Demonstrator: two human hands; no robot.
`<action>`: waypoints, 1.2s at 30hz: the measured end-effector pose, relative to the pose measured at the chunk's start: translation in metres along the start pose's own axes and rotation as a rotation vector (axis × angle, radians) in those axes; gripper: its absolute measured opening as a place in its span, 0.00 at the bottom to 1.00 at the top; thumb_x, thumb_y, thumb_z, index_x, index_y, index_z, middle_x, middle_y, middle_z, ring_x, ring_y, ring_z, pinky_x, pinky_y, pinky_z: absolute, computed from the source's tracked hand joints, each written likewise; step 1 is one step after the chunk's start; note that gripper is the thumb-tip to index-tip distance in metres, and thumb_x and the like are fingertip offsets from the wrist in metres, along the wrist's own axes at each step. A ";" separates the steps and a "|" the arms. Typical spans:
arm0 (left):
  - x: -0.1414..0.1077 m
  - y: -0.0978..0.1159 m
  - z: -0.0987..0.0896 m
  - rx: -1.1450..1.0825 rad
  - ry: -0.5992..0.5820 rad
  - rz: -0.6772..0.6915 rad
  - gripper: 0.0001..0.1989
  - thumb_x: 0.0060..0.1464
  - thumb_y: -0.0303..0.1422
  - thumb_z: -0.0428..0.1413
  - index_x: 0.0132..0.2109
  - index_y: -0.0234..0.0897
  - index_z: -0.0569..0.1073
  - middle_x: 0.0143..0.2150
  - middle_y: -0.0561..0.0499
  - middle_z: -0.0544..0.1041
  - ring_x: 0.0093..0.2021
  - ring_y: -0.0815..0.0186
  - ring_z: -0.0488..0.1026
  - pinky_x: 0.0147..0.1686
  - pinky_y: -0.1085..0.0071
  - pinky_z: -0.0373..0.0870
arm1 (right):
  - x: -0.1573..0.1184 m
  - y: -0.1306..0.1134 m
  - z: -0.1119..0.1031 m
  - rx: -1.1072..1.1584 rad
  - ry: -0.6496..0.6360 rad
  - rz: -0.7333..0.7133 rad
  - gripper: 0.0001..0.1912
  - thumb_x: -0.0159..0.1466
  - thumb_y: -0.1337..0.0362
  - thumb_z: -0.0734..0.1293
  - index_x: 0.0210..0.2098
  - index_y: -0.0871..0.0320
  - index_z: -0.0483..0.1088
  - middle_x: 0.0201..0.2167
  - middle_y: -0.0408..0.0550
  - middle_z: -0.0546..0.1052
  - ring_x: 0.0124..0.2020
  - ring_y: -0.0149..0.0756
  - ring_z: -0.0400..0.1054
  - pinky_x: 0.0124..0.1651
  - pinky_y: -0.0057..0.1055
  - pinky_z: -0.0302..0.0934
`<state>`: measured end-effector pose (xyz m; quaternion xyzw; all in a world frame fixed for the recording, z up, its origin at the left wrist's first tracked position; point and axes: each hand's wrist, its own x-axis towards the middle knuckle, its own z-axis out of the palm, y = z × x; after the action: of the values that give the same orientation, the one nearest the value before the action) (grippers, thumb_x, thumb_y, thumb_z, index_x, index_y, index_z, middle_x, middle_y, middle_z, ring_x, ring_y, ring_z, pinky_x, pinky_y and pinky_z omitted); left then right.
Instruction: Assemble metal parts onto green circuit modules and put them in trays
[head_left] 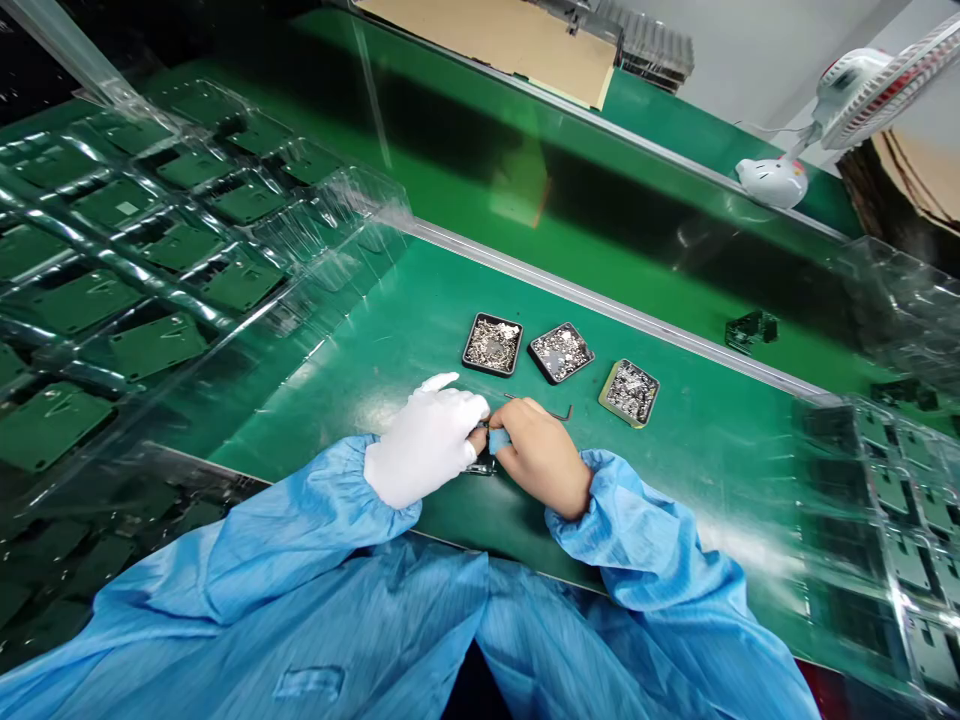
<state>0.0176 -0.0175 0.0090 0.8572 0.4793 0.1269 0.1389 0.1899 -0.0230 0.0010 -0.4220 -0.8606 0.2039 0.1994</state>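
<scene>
My left hand [431,445], in a white glove with bare fingertips showing, is closed at the front of the green work surface. My right hand [546,455] is bare, with a blue wrap [498,440] around a digit. The fingers of both hands meet over a small dark part [481,467], mostly hidden beneath them. Exactly what each hand pinches cannot be made out. Just beyond my right hand lies a thin L-shaped hex key [566,413], partly covered by the hand.
Three small square trays, left [493,344], middle [561,352] and right [630,393], hold tiny metal pieces. Clear plastic trays [225,320] of green boards crowd the left; others [885,520] stand right. Behind a metal rail [600,300] is a shelf with a white fan [772,183].
</scene>
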 end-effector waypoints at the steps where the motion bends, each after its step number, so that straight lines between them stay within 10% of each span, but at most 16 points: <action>1: -0.001 -0.003 0.000 -0.047 0.019 -0.009 0.05 0.52 0.28 0.50 0.34 0.38 0.71 0.31 0.51 0.75 0.36 0.61 0.73 0.58 0.55 0.60 | 0.000 0.001 -0.001 0.016 0.013 0.034 0.08 0.55 0.74 0.59 0.32 0.55 0.62 0.31 0.47 0.71 0.35 0.39 0.64 0.40 0.33 0.60; 5: -0.010 -0.018 0.000 -0.338 0.141 -0.090 0.19 0.56 0.39 0.50 0.53 0.37 0.65 0.52 0.44 0.72 0.53 0.57 0.69 0.54 0.59 0.66 | -0.001 0.016 -0.006 0.106 -0.001 0.215 0.06 0.60 0.72 0.58 0.33 0.55 0.63 0.30 0.44 0.72 0.32 0.34 0.66 0.37 0.28 0.60; 10: -0.028 -0.019 0.014 -0.293 0.082 -0.079 0.34 0.44 0.42 0.59 0.56 0.33 0.60 0.55 0.38 0.68 0.55 0.50 0.67 0.54 0.55 0.65 | -0.002 0.042 -0.009 -0.096 -0.044 0.236 0.08 0.63 0.71 0.60 0.38 0.57 0.68 0.38 0.48 0.74 0.41 0.39 0.66 0.43 0.32 0.59; 36: -0.035 -0.026 0.025 -0.250 0.026 -0.071 0.26 0.49 0.34 0.55 0.55 0.31 0.62 0.48 0.39 0.71 0.51 0.50 0.69 0.51 0.55 0.67 | -0.017 0.038 -0.013 0.060 -0.367 0.131 0.17 0.60 0.75 0.61 0.45 0.53 0.70 0.44 0.45 0.73 0.43 0.34 0.69 0.40 0.26 0.61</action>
<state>-0.0120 -0.0374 -0.0264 0.8139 0.4918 0.1919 0.2428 0.2307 -0.0128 -0.0106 -0.4267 -0.8468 0.3153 0.0381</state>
